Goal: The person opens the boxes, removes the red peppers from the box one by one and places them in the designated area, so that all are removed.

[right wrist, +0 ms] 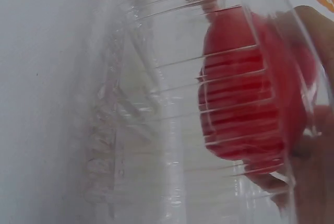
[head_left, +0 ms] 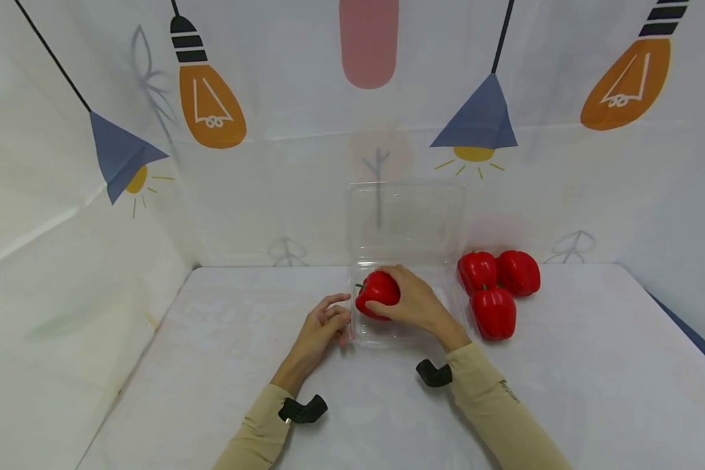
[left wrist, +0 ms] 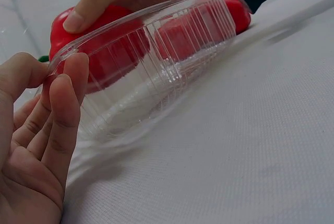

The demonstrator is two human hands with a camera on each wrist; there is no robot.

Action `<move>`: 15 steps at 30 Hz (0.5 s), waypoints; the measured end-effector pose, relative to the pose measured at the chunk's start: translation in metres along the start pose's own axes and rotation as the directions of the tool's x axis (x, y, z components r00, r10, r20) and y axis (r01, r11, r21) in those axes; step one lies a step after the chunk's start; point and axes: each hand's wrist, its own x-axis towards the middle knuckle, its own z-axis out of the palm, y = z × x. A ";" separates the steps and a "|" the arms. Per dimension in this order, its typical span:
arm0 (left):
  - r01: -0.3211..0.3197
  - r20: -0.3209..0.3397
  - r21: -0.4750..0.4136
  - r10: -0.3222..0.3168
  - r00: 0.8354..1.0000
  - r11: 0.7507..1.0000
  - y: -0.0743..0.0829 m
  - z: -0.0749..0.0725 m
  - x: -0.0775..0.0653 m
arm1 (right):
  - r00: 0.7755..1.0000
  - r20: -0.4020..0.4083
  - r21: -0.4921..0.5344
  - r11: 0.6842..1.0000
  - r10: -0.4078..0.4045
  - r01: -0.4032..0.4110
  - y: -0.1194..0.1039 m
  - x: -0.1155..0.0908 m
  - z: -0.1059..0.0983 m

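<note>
My right hand (head_left: 414,300) grips a red bell pepper (head_left: 371,294) from above, thumb on the near side and fingers over the far side. The pepper lies tilted, green stem to the left, within the left half of a clear plastic clamshell container (head_left: 411,337). In the left wrist view the pepper (left wrist: 117,51) shows through the ribbed wall, above the container's bottom. At the container's left edge, my left hand (head_left: 320,329) pinches the rim between thumb and fingers (left wrist: 65,104). The right wrist view shows the pepper (right wrist: 240,93) through the plastic.
Three more red bell peppers (head_left: 493,313) stand close together just right of the container. Its clear lid (head_left: 408,222) stands raised at the back, near a printed cloth wall (head_left: 305,196). A white cloth covers the table (head_left: 223,346). Each wrist bears a dark camera mount (head_left: 433,374).
</note>
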 end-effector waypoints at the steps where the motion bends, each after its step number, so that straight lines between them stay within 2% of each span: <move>1: 0.000 0.000 0.001 0.000 1.000 1.000 0.000 0.000 0.000 | 1.000 -0.006 0.004 1.000 -0.004 0.004 -0.001 -0.001 -0.001; 10: 0.008 -0.002 0.002 -0.008 1.000 1.000 0.000 0.001 0.001 | 0.999 -0.050 0.010 1.000 0.005 -0.005 -0.002 -0.005 -0.007; 15: 0.013 -0.018 0.014 -0.013 1.000 1.000 0.000 0.001 0.000 | 0.999 -0.040 -0.002 1.000 0.006 -0.006 -0.002 -0.008 -0.010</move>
